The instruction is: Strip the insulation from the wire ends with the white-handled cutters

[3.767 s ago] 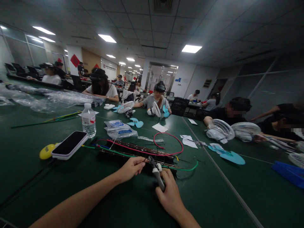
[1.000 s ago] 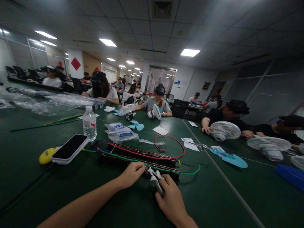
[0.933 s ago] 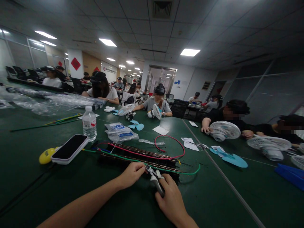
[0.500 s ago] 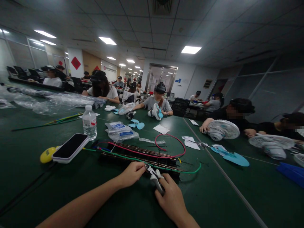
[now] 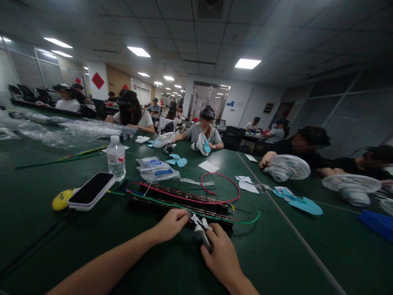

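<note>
White-and-grey pliers (image 5: 200, 230) are in my right hand (image 5: 222, 254), which is wrapped around the handles. Their jaws point up and left, toward the fingertips of my left hand (image 5: 172, 224). That hand is pinched closed at the jaws; whatever lies between its fingers is too small to make out. Just beyond both hands runs a long black rack (image 5: 181, 209) bearing copper-coloured rods. A green wire (image 5: 253, 220) lies along its near side and bends past the right end. A red wire (image 5: 238, 189) loops over the far side.
Left of the rack are a phone (image 5: 92, 190), a yellow object (image 5: 62, 200) and a water bottle (image 5: 116, 159). Plastic bags (image 5: 158, 171) and blue fan blades (image 5: 177, 160) lie beyond it. Co-workers sit around the table with fan parts, including a white fan cage (image 5: 288, 167).
The pliers in my right hand have shifted very slightly, and their handles look a little further apart. My left hand stays pinched in the same place.
</note>
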Motion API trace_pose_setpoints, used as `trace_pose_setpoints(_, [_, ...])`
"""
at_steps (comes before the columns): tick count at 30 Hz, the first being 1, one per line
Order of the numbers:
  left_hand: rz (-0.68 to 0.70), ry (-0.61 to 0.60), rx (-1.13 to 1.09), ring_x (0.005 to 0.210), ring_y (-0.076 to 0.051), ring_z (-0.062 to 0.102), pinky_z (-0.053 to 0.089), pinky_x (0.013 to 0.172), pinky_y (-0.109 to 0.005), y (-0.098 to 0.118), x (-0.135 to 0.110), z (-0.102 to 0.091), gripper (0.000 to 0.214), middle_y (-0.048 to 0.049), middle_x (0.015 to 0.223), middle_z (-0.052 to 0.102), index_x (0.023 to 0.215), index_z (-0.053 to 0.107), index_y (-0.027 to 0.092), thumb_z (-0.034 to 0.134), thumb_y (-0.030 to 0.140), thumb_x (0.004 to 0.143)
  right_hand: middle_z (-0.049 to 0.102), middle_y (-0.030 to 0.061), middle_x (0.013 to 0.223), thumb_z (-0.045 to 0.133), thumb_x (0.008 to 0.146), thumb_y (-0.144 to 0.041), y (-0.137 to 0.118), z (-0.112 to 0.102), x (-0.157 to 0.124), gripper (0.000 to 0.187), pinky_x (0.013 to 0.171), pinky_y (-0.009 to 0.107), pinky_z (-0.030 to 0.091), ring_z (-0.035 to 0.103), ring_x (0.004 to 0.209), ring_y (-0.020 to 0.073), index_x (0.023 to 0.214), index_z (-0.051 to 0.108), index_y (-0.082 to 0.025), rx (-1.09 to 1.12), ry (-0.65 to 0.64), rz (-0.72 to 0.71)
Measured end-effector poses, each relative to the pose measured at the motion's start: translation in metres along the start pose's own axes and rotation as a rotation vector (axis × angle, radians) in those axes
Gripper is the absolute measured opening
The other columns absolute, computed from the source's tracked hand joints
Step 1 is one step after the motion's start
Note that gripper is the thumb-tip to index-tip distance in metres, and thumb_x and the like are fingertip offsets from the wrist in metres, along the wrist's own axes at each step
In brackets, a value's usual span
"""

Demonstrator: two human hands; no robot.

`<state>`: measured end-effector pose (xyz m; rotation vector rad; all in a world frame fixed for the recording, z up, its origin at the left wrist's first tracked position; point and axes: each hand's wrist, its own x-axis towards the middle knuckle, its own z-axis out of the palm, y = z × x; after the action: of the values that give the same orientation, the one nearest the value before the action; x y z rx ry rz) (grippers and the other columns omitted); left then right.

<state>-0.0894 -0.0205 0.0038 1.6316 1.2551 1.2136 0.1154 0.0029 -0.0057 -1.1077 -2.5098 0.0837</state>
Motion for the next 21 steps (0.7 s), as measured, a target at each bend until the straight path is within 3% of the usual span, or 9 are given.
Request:
trace_pose_setpoints(14, [-0.015,0.005,0.032,0.05,-0.01,0.039,0.032,0.052,-0.021,-0.0042,0.0004,0.0009,0.031,0.0042,0.056,0.047,0.078,0.063,0.013,0.042,0.033,0.087,0.06,0.0041,0.097,0.05,0.076,-0.025,-0.0042,-0.0016,-0.0002,0.011,0.072,0.025,0.04,0.057,0.084,0.0168,0.08,0.06,-0.022,-0.141,-0.043,0.051])
trace_pose_setpoints(21, [-0.095,-0.011,0.014,0.041,-0.008,0.036,0.026,0.042,-0.019,-0.0084,0.0018,0.0012,0.036,0.0067,0.047,0.04,0.074,0.057,0.014,0.039,0.042,0.088,0.055,0.0058,0.109,0.052,0.072,-0.019,-0.0017,-0.0002,0.0027,0.019,0.083,0.029,0.039,0.053,0.095,0.0196,0.088,0.06,-0.022,-0.049,-0.004,0.024])
